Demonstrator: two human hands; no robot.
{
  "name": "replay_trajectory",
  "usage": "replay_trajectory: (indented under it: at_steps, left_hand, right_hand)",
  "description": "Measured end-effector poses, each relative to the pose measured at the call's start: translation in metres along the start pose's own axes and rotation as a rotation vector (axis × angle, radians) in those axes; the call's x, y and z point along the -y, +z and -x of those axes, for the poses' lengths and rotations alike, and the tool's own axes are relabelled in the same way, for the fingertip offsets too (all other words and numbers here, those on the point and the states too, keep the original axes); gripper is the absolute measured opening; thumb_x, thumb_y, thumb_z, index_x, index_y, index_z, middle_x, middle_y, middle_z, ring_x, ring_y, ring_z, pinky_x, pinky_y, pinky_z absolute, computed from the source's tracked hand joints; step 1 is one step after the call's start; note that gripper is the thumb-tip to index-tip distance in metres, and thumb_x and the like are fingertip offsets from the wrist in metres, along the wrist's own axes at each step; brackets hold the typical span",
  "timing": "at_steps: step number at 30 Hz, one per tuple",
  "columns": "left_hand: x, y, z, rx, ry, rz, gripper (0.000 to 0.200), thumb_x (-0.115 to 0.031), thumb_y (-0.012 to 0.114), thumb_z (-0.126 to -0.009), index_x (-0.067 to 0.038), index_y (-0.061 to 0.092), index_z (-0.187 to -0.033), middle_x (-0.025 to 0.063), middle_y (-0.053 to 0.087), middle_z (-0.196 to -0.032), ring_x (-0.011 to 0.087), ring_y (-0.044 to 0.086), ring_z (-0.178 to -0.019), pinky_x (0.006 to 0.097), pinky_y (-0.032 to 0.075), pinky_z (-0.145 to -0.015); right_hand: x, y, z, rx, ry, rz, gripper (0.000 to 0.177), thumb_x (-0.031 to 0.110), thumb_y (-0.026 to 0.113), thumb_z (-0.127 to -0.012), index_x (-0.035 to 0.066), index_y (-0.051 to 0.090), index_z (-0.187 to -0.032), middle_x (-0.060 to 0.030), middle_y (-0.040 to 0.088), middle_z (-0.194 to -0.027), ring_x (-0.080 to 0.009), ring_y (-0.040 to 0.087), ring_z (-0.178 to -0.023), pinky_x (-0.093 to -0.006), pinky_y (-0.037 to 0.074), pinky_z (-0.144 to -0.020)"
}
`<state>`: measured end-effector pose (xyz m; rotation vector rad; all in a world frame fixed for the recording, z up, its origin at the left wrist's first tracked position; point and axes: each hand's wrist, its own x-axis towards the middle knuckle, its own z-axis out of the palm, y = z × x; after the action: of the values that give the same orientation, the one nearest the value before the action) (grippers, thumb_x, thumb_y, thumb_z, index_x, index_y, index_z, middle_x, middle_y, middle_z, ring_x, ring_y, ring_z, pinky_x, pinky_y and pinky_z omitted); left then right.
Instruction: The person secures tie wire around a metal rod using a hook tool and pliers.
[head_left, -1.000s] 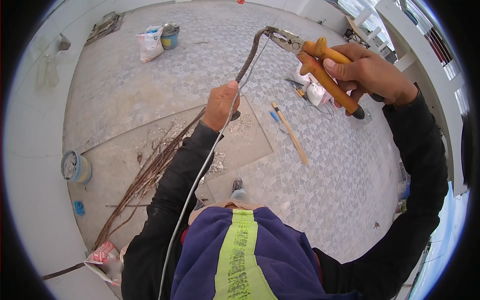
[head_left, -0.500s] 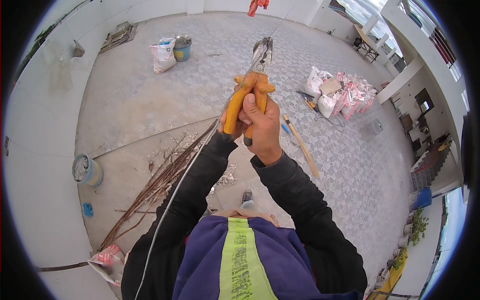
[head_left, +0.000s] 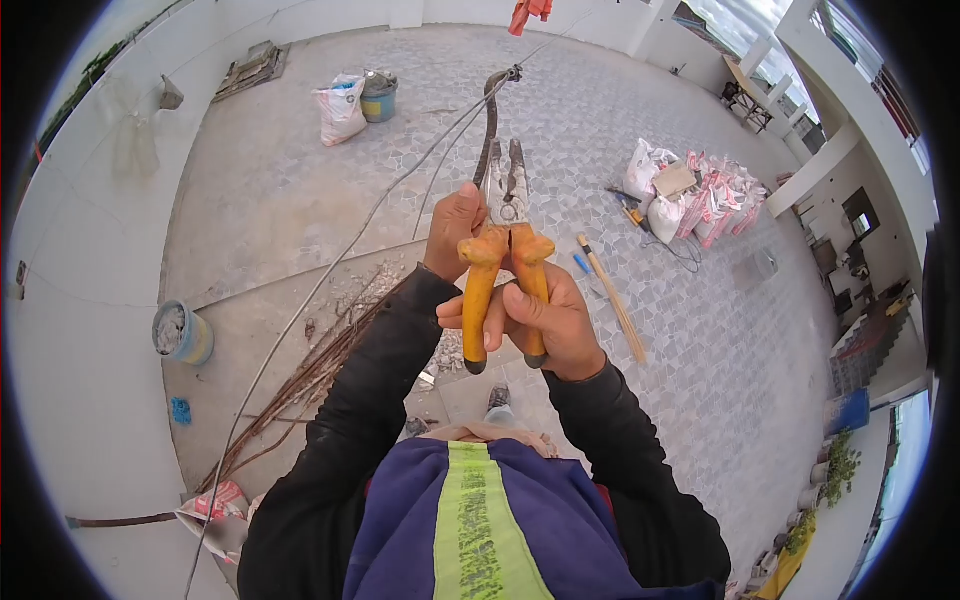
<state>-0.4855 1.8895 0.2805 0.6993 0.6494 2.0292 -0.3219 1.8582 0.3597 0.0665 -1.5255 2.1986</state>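
Note:
My right hand (head_left: 562,318) is wrapped round the yellow handles of a pair of pliers (head_left: 485,252). Their jaws point away from me and stand apart with nothing between them. Just left of the jaws, my left hand (head_left: 453,235) grips a dark steel rod (head_left: 491,125) with a bent upper end. Grey wire (head_left: 345,245) is twisted at the rod's tip and trails down past my left arm to the lower left. A thinner strand runs onward from the tip to the upper right. The fingers of my left hand are partly hidden behind the pliers.
Rusty bars (head_left: 320,375) lie with rubble on the floor at left. A bucket (head_left: 184,335) stands by the left wall. Filled sacks (head_left: 712,205) are heaped at right, near a wooden-handled tool (head_left: 615,305). Another sack (head_left: 341,110) and bucket (head_left: 379,98) stand further back.
The pliers have come down toward me and their jaws have parted, off the wire. The rod's bent end now shows above my left hand, and the wire hangs further left.

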Motion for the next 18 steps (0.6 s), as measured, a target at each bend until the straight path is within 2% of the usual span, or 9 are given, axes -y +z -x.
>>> replay_trajectory:
  at_steps: [2, 3, 5, 7, 11, 13, 14, 16, 18]
  left_hand:
    - [-0.001, -0.016, -0.004, 0.310, 0.120, -0.186, 0.048, -0.045, 0.042, -0.104, -0.010, 0.043, -0.071, -0.0013, 0.040, -0.055, 0.0070, 0.037, -0.048, 0.0224, 0.029, -0.043]
    - [-0.004, -0.008, 0.002, 0.297, 0.112, -0.251, 0.051, -0.049, 0.037, -0.104, -0.014, 0.032, -0.067, -0.0039, 0.030, -0.055, 0.0059, 0.028, -0.048, 0.0230, 0.025, -0.044]
    - [0.002, -0.011, 0.005, 0.300, 0.082, -0.216, 0.052, -0.050, 0.037, -0.104, -0.014, 0.032, -0.068, -0.0036, 0.031, -0.055, 0.0062, 0.028, -0.048, 0.0236, 0.025, -0.043]
    - [0.005, -0.009, 0.005, 0.314, 0.068, -0.178, 0.052, -0.051, 0.037, -0.104, -0.014, 0.032, -0.068, -0.0034, 0.031, -0.055, 0.0065, 0.028, -0.047, 0.0243, 0.025, -0.043]
    - [0.006, -0.004, 0.009, 0.300, 0.051, -0.174, 0.052, -0.051, 0.037, -0.104, -0.013, 0.032, -0.068, -0.0028, 0.032, -0.055, 0.0066, 0.028, -0.047, 0.0240, 0.025, -0.043]
    - [0.007, -0.003, 0.009, 0.292, 0.049, -0.158, 0.052, -0.051, 0.037, -0.104, -0.013, 0.032, -0.068, -0.0026, 0.032, -0.055, 0.0066, 0.028, -0.047, 0.0240, 0.025, -0.043]
    - [0.007, -0.003, 0.009, 0.300, 0.055, -0.174, 0.052, -0.051, 0.037, -0.104, -0.013, 0.032, -0.068, -0.0026, 0.032, -0.055, 0.0065, 0.028, -0.047, 0.0239, 0.025, -0.043]
    - [0.006, -0.003, 0.009, 0.302, 0.065, -0.184, 0.052, -0.051, 0.037, -0.104, -0.013, 0.032, -0.068, -0.0026, 0.032, -0.055, 0.0064, 0.028, -0.048, 0.0239, 0.025, -0.043]
    - [0.004, -0.001, 0.010, 0.305, 0.059, -0.195, 0.052, -0.050, 0.037, -0.104, -0.013, 0.033, -0.068, -0.0025, 0.032, -0.055, 0.0063, 0.029, -0.048, 0.0238, 0.025, -0.043]
  right_hand:
    - [0.040, -0.007, 0.024, -0.055, 0.071, 0.152, 0.053, 0.026, 0.054, -0.100, -0.005, 0.038, -0.139, -0.0172, 0.070, -0.087, -0.0331, 0.064, -0.110, -0.0413, 0.050, -0.093]
    - [0.060, -0.013, 0.028, -0.099, 0.014, 0.476, 0.052, 0.026, 0.055, -0.100, -0.006, 0.041, -0.138, -0.0166, 0.071, -0.087, -0.0301, 0.065, -0.107, -0.0399, 0.052, -0.089]
    - [0.102, -0.020, 0.027, -0.242, -0.039, 0.941, 0.052, 0.014, 0.063, -0.095, -0.002, 0.044, -0.140, -0.0174, 0.067, -0.115, -0.0207, 0.066, -0.099, -0.0350, 0.054, -0.086]
    - [0.141, -0.024, 0.011, -0.247, -0.226, 1.637, 0.059, 0.004, 0.066, -0.090, 0.004, 0.044, -0.144, -0.0147, 0.065, -0.119, -0.0237, 0.066, -0.095, -0.0333, 0.053, -0.087]
    - [0.205, -0.024, -0.030, 0.025, -0.372, 2.218, 0.068, 0.001, 0.071, -0.083, 0.009, 0.046, -0.145, -0.0141, 0.067, -0.111, -0.0281, 0.064, -0.101, -0.0387, 0.052, -0.090]
    - [0.223, -0.021, -0.051, 0.314, -0.719, 2.751, 0.056, 0.007, 0.074, -0.083, 0.006, 0.054, -0.136, -0.0120, 0.068, -0.106, -0.0250, 0.064, -0.097, -0.0406, 0.052, -0.085]
    - [0.230, -0.022, -0.062, 0.325, -0.724, 2.751, 0.056, 0.007, 0.074, -0.083, 0.006, 0.054, -0.136, -0.0120, 0.068, -0.106, -0.0250, 0.064, -0.097, -0.0406, 0.052, -0.085]
    - [0.241, -0.023, -0.080, 0.416, -0.649, 2.878, 0.077, 0.012, 0.081, -0.076, 0.031, 0.048, -0.144, -0.0102, 0.063, -0.126, -0.0330, 0.058, -0.120, -0.0441, 0.045, -0.107]
    - [0.248, -0.010, -0.092, 0.535, -0.744, 2.889, 0.070, 0.013, 0.081, -0.077, 0.022, 0.052, -0.140, -0.0121, 0.063, -0.123, -0.0320, 0.059, -0.117, -0.0429, 0.046, -0.105]
